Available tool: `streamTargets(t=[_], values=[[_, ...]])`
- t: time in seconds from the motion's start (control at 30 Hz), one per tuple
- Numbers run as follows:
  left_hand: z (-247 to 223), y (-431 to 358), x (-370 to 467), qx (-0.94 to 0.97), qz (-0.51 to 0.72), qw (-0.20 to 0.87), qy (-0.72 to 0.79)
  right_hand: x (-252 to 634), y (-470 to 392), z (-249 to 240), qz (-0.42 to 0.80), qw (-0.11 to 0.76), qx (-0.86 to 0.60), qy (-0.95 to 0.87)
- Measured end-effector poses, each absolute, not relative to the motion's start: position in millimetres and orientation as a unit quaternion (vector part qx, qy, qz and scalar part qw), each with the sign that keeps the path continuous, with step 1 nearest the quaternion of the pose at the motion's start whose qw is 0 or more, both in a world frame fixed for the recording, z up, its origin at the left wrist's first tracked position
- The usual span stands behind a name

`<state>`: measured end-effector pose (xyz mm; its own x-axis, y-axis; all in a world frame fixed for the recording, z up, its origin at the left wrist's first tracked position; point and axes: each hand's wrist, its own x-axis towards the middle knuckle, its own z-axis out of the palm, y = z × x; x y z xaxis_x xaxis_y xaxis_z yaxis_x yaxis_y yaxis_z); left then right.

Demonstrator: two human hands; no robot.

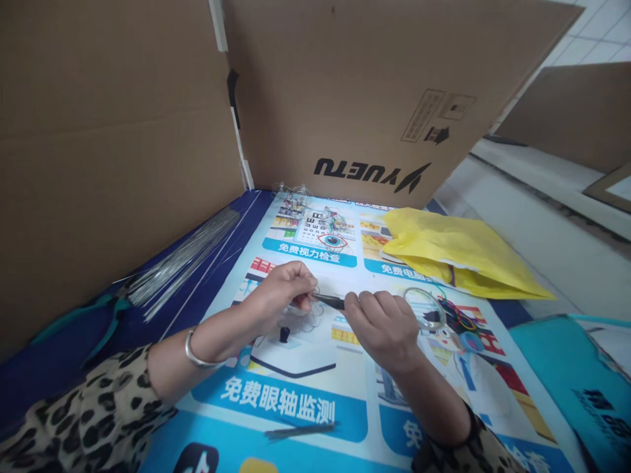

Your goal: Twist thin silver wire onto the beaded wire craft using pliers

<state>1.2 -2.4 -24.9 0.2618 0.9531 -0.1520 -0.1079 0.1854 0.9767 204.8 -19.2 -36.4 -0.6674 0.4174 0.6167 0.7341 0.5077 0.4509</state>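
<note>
My left hand (pixel 286 292) is closed in a pinch, thumb against fingers, on a thin wire (pixel 318 289) that is hard to make out. Facing it, my right hand (pixel 384 325) wraps round pliers, whose slim dark nose (pixel 331 301) points left and reaches close to my left fingertips. The fist hides their handles. Fine loops of wire (pixel 310 320) hang below my left hand over the printed sheet. On the sheet near me lies a small bundle of short, thin dark wires (pixel 300 431).
Long straight wires (pixel 182 263) lie at the left. Tangled wire (pixel 335 223) sits at the back, before cardboard walls (pixel 345 92). A yellow bag (pixel 458 249), a clear ring-shaped coil (pixel 426 309), coloured wires (pixel 458 315) and a teal bag (pixel 557 368) are at the right.
</note>
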Motion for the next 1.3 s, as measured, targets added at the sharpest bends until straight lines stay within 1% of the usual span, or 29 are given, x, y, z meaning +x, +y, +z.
streamTargets(t=[0.13,0.27,0.43,0.57,0.77,1.03,1.3], values=[[-23.1,-7.0,4.6,0.411,0.421,0.685,0.429,212.3,-16.2,-34.8,-0.389,0.242,-0.302,-0.836],[-18.6,-4.3,-0.1,0.439,0.359,0.717,0.405,216.5,-14.6,-31.5,-0.404,0.247,-0.282,-0.835],[-15.8,2.6,-9.8,0.505,0.319,0.695,0.401,216.7,-15.1,-30.2,-0.415,0.244,-0.278,-0.831],[-16.1,3.7,-11.0,0.521,0.329,0.673,0.409,217.9,-12.5,-33.0,-0.407,0.24,-0.294,-0.831],[-11.6,2.7,-7.9,0.558,0.349,0.639,0.399,222.7,-6.0,-39.0,-0.372,0.275,-0.322,-0.826],[-20.2,5.9,-8.8,0.611,0.342,0.596,0.394,218.4,-8.2,-39.6,-0.359,0.265,-0.321,-0.835],[-23.2,6.4,-8.5,0.605,0.343,0.595,0.403,215.1,-9.4,-40.9,-0.342,0.242,-0.33,-0.846]])
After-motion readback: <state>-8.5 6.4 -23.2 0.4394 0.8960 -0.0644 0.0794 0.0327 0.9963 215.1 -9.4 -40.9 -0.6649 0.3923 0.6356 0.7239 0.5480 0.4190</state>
